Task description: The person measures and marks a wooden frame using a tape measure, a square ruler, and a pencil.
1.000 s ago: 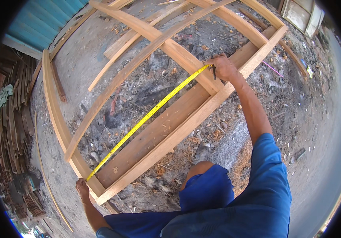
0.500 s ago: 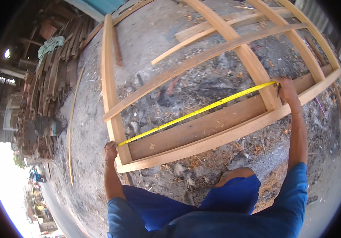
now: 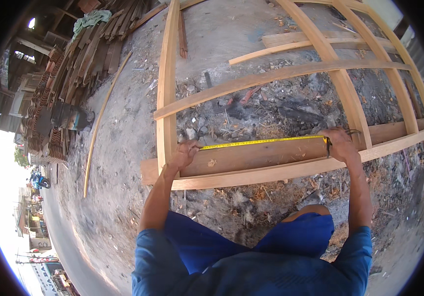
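A yellow tape measure is stretched between my two hands, over the near bay of a wooden frame. My left hand pinches the tape's end, just right of the frame's left upright beam. The tape's case is mostly hidden in my right hand, which is closed around it beside the second upright beam. A black strap or clip hangs from that hand. Beneath the tape runs a wide brown plank along the frame's near edge.
A thin crosspiece spans the uprights farther off. Loose planks lie on the ground inside the frame. Stacked old boards and roof tiles stand at left, near a long thin stick. Rubble covers the ground.
Both hands have moved inward, so less tape shows between them. My left hand has left the left beam's outer side and is now inside it. The view has shifted, too.
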Available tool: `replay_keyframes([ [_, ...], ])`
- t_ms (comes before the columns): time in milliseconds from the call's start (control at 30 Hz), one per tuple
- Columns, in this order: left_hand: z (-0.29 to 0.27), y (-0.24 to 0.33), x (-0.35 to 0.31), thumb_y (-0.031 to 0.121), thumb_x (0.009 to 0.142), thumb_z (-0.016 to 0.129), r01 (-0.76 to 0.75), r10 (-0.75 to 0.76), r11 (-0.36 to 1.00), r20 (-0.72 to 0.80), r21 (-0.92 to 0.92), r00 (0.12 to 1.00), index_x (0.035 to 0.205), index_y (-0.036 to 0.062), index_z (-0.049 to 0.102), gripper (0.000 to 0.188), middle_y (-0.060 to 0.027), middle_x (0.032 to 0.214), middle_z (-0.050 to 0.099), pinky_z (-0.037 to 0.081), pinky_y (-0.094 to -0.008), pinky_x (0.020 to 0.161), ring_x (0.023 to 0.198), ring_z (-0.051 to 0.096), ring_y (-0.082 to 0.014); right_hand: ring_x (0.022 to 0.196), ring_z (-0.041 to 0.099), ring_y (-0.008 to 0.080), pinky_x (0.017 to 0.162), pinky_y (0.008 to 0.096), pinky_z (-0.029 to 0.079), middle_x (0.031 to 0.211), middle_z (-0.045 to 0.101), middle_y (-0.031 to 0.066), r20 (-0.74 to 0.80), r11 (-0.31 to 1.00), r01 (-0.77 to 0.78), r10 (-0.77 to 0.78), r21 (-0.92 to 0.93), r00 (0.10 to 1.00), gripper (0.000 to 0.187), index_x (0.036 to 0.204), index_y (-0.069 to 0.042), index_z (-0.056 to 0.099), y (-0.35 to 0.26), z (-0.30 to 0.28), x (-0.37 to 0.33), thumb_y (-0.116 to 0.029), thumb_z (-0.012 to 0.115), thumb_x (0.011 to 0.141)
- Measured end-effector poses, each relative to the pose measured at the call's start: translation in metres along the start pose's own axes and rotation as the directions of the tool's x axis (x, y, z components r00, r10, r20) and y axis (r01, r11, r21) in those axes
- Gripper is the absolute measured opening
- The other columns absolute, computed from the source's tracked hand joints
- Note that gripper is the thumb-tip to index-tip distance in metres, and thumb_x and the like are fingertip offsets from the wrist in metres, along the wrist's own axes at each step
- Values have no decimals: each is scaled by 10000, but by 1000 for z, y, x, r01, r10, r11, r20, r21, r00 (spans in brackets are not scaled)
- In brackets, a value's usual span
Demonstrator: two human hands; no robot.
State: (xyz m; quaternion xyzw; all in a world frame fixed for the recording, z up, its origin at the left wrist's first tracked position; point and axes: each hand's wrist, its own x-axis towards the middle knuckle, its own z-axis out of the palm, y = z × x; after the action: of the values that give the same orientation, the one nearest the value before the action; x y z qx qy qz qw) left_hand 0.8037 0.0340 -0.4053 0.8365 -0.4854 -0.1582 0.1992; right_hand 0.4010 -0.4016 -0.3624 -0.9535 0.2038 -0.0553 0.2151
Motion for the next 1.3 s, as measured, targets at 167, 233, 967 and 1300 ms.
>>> replay_keyframes([
  [167, -20, -12, 19, 317, 835, 777, 291, -162, 922, -426, 256, 890, 1341, 92, 538, 603, -179, 1310, 612, 425, -502, 1063, 1217, 549, -409, 1195, 580, 415, 1032, 482, 481, 1235, 657, 199, 381, 998, 12, -33, 56, 924, 353, 1217, -82, 688, -53, 75, 40, -92, 695, 864],
  [233, -37, -34, 7, 455, 830, 761, 614, -460, 764, -500, 198, 734, 1423, 83, 453, 764, -220, 1367, 580, 410, -511, 1090, 1259, 533, -424, 1197, 582, 412, 1024, 492, 486, 1252, 651, 199, 424, 998, 51, -37, -22, 905, 340, 1217, -79, 685, -59, 99, 45, -118, 693, 879],
  [967, -20, -83, -23, 442, 944, 628, 708, -757, 652, -283, -272, 589, 1166, 23, 437, 512, -278, 1038, 668, 536, -532, 850, 1027, 664, -458, 1466, 371, 379, 1205, 490, 297, 1578, 399, 209, 244, 831, 97, 48, -548, 969, 568, 1555, -99, 394, -182, 353, 384, -152, 526, 1005],
  [1300, -15, -90, -16, 372, 941, 665, 621, -678, 729, -428, -289, 597, 1152, -11, 452, 487, -291, 1003, 641, 529, -551, 824, 942, 654, -483, 1377, 476, 377, 1150, 492, 349, 1443, 559, 188, -17, 888, 45, -59, -458, 998, 414, 1406, -80, 568, -185, 367, 400, -277, 411, 1077],
])
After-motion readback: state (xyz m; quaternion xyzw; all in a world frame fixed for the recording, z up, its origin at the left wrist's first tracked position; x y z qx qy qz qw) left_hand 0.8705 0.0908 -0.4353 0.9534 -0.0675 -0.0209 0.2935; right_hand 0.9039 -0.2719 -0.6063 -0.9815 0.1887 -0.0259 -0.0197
